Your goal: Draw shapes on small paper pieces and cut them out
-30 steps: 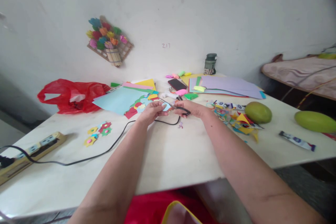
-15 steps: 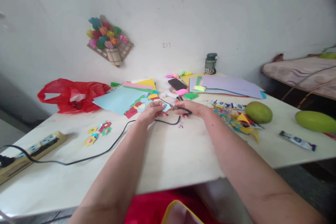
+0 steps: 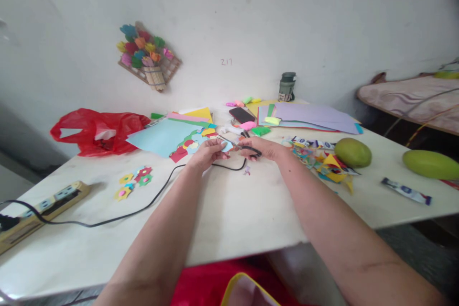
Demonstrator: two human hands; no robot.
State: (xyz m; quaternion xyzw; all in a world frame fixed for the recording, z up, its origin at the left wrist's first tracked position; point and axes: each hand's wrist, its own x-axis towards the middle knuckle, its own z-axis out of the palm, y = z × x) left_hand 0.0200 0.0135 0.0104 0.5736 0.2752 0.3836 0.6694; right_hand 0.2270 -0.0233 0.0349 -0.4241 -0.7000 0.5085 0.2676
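Near the middle of the table, my left hand pinches a small piece of light blue paper. My right hand is closed on black-handled scissors, whose blades point left and lie against the blue paper. Whether the blades are apart is too small to make out. Just behind my hands sits a white glue gun, partly hidden by them. Cut paper shapes in red, green and yellow lie left of my left hand. Finished-looking paper flowers rest farther left.
A black cord runs across the table near a power strip. At the left lie a red plastic bag and blue paper. A phone is behind. To the right are paper scraps, mangoes and a tube.
My hands, the scissors and the blue paper hold almost the same position. The view has shifted very slightly.
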